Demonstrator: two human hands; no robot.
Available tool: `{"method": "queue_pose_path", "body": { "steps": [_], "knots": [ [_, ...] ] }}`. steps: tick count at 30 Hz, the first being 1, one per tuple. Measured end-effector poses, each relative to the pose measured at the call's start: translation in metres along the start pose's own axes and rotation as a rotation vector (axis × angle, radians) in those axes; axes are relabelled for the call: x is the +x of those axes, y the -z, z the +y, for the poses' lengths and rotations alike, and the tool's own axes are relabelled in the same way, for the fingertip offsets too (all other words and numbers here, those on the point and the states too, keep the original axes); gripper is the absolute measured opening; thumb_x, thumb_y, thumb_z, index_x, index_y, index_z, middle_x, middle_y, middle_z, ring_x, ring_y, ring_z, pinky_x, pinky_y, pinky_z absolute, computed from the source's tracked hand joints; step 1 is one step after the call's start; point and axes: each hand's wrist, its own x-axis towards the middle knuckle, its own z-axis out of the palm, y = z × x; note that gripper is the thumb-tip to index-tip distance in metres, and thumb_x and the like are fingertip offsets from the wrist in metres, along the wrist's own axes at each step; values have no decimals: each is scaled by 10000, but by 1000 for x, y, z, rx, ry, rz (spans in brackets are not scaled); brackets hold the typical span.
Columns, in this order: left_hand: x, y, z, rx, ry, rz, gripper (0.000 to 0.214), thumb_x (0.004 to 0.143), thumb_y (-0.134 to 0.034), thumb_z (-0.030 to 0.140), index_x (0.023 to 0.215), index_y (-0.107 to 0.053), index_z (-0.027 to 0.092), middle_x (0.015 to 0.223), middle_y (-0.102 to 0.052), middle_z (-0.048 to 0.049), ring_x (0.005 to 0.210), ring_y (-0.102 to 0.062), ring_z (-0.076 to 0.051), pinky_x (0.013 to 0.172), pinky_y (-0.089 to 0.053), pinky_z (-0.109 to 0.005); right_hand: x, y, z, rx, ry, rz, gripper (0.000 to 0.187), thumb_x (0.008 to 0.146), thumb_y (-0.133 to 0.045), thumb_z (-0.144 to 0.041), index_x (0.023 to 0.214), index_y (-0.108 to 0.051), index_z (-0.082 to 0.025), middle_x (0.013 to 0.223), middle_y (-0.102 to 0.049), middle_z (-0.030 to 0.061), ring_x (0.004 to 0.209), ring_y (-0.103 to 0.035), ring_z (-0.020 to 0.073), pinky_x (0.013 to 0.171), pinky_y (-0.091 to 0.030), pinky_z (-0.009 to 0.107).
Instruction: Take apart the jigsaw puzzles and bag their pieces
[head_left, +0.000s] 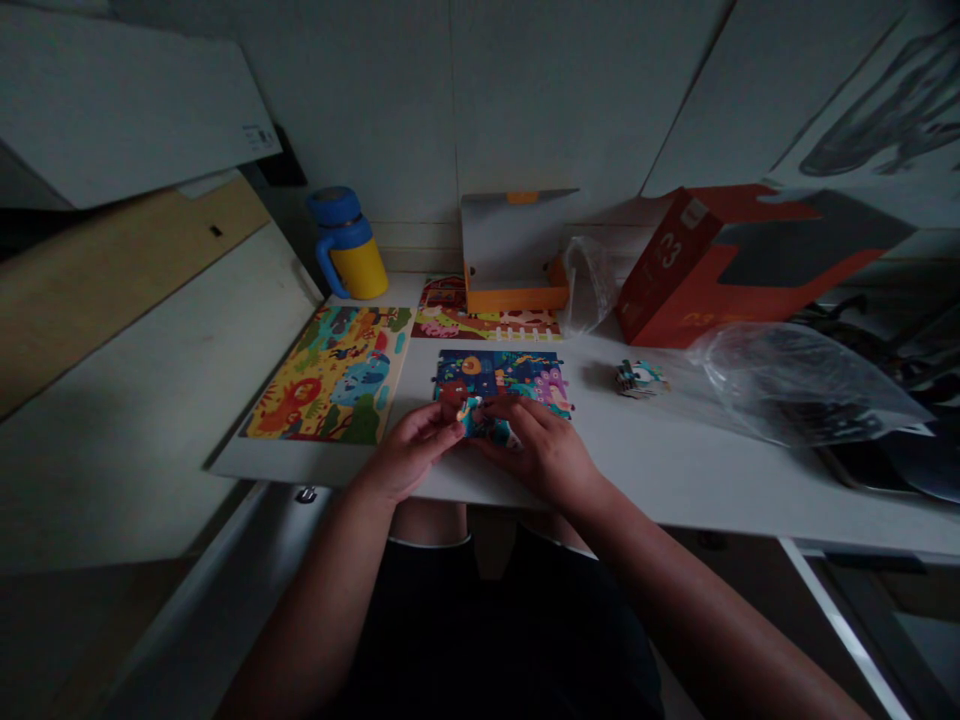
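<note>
Between my two hands, above the front of the desk, are teal-patterned jigsaw puzzle pieces (474, 412). My left hand (416, 450) pinches them from the left with thumb and fingers. From the other side my right hand (541, 445) closes on them, its fingers curled over part of them. Just behind my hands lies a partly joined dark blue jigsaw puzzle (499, 370) with cartoon sea creatures; my fingers cover its near edge. A small stack of puzzle pieces (640, 377) rests to the right on the desk.
A yellow animal puzzle (337, 375) lies at left, a farm picture (442, 325) behind. An open orange-edged box (517, 298) stands on it. A blue-and-yellow flask (352, 250) is at back left. Rightward are a red box (697, 260) and clear plastic bags (795, 385) on the white desk (675, 470).
</note>
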Motion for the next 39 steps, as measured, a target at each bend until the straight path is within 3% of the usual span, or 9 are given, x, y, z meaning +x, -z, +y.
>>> {"method": "queue_pose_path", "body": {
  "steps": [4,8,11,13,18,20,23,33,39],
  "knots": [
    [1,-2,-7,218,-118,48,328,889,-800,470,885,-650,177,869,-691,-17,826,-648,-155,792,-507,-274,1,-5,6,238,-293,41,442,924,-808,-412,1279,-616,-232,1177,-765,112,1014,-766,249,875,-639,405],
    [-2,-8,-4,377,-150,7,308,949,-727,476,925,-649,179,901,-725,-36,836,-683,-173,784,-522,-284,2,-8,8,529,-517,-5,311,982,-705,-479,1143,-659,-218,1008,-787,75,841,-758,202,720,-622,328],
    [-5,-13,-1,518,-225,-5,247,981,-693,433,971,-702,187,945,-750,-54,868,-705,-185,804,-541,-289,8,4,11,586,-515,2,288,1007,-657,-467,1140,-699,-214,1039,-794,75,878,-748,202,745,-601,321],
    [-7,-14,-1,579,-304,18,207,997,-673,394,1039,-735,201,1046,-770,-78,977,-723,-206,895,-557,-315,15,19,17,478,-507,-13,288,1007,-653,-443,1168,-736,-219,1043,-797,68,889,-736,206,752,-575,320],
    [-6,-14,-4,653,-401,98,161,1007,-656,330,1089,-738,218,1143,-769,-94,1105,-713,-223,1007,-554,-367,30,45,37,224,-508,-384,316,899,-766,-293,1210,-750,-234,840,-774,4,717,-683,179,641,-486,285],
    [-5,-15,-4,669,-414,107,150,1010,-649,325,1073,-734,218,1136,-769,-92,1101,-716,-225,1009,-556,-377,33,42,41,193,-463,-493,266,867,-786,-260,1128,-755,-215,832,-772,7,710,-678,173,625,-466,272],
    [-5,-16,-3,724,-444,118,129,1017,-634,295,1047,-731,217,1128,-768,-89,1100,-715,-224,1011,-551,-380,34,30,42,158,-428,-556,183,870,-783,-250,1050,-769,-219,803,-765,-4,694,-666,160,621,-443,260],
    [-5,-29,-3,994,-522,108,142,928,-657,95,976,-717,215,1030,-756,-58,1011,-711,-220,919,-568,-375,24,7,36,46,-427,-404,160,868,-825,-234,1014,-770,-200,902,-779,31,771,-681,172,677,-441,265],
    [-3,-29,-7,1053,-525,75,160,894,-682,63,948,-700,212,1031,-743,-50,1018,-702,-229,910,-572,-379,14,15,25,-89,-286,-318,119,939,-767,-235,1047,-767,-185,1126,-761,113,1065,-702,253,944,-518,371]
  ]
}}
